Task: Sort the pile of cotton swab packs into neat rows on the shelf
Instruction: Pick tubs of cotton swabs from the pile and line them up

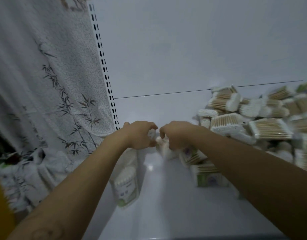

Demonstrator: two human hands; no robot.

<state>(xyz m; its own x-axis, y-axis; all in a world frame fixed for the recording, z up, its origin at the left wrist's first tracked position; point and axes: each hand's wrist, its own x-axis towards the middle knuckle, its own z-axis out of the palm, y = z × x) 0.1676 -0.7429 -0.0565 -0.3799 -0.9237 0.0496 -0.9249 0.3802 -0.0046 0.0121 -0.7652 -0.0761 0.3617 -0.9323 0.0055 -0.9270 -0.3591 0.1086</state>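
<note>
Pack going down at the shelf's left end, both hands at it.

The blurred pack [162, 148] is betw. your two hands, low over the shelf [158, 213], near its back-left corner. Your right hand [175, 135] has its fingers curled round it. Your left hand [140, 135] has fingers curled too, but I can't tell if they pinch that pack or the top of the standing pack [126, 184] just below. The pile [253, 118] is heaped at right, mostly unsorted, so early days IMO. Risks: your right forearm passes close over the loose packs [208, 177] at the pile's edge, and drawing it back could drag them off the front. The standing pack is alone & looks to lean, so a nudge from your left wrist could tip it. The hanging towels [54, 84] crowd the left side.
</note>
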